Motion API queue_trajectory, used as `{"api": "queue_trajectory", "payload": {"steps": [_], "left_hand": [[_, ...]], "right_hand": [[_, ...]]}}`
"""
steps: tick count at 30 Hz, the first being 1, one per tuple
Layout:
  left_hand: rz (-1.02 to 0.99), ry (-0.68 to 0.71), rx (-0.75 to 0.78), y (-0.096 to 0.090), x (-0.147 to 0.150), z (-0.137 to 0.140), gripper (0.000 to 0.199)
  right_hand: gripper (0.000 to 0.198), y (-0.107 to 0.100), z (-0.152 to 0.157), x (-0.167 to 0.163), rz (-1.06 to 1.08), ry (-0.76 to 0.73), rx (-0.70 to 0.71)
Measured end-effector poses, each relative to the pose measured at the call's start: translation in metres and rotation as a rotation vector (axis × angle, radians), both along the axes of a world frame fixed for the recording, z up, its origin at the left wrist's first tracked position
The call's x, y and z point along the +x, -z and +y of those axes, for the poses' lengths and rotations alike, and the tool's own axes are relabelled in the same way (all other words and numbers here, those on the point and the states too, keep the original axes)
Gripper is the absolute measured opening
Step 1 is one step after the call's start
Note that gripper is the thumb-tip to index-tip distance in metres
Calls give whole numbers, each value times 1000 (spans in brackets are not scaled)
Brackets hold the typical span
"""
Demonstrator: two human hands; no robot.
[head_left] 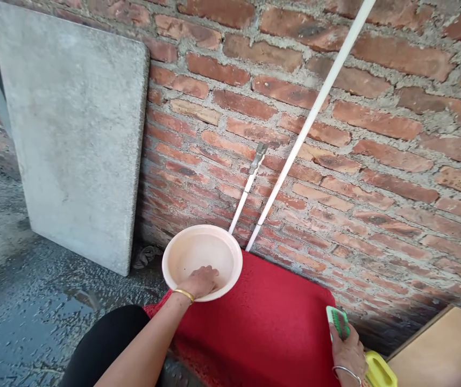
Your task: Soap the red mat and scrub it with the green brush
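A pale pink plastic basin (230, 252) rests on the back left part of a red cloth (270, 322). My left hand (204, 281), with a gold bangle on its wrist, reaches over the basin's near rim, palm down. Its fingers look loosely apart inside the basin, and I see nothing held in them. At the cloth's right edge, my right hand (349, 349) is closed round a scrubbing brush (338, 321) with a white back and green bristles. Just beside that hand is a yellow plastic object (380, 371), partly cut off by the frame.
A brick wall (375, 161) runs behind the cloth. A long white pipe (306, 129) and a shorter pipe with a tap (258, 158) stand against it. At left leans a grey slab (77, 123) above wet floor (52, 301). A wooden board (448, 349) lies at lower right.
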State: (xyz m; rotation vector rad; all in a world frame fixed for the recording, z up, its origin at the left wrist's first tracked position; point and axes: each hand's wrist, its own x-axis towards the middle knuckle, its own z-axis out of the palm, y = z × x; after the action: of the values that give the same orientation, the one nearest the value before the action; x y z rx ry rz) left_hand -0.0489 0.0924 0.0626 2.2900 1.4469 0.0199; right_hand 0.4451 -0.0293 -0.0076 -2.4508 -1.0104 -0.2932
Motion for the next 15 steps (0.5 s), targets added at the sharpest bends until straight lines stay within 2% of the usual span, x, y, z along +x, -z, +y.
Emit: {"api": "queue_trajectory", "payload": {"steps": [3,7,11,13,15], "left_hand": [[8,3,5,-1,0,0,44],[10,-4,-1,-3,1,-1,43],[13,-10,-5,-5,1,-1,42],[9,-17,-8,-5,0,-2,42],[5,-24,-15,-5,0,-3,42]], "right_hand": [[75,8,20,-40,38,-103,2],[66,17,55,-110,58,-389,-36],[53,18,81,-189,79,-688,-48],[50,16,90,-220,72,-767,-71],[50,13,95,-242,45,-779,-123]]}}
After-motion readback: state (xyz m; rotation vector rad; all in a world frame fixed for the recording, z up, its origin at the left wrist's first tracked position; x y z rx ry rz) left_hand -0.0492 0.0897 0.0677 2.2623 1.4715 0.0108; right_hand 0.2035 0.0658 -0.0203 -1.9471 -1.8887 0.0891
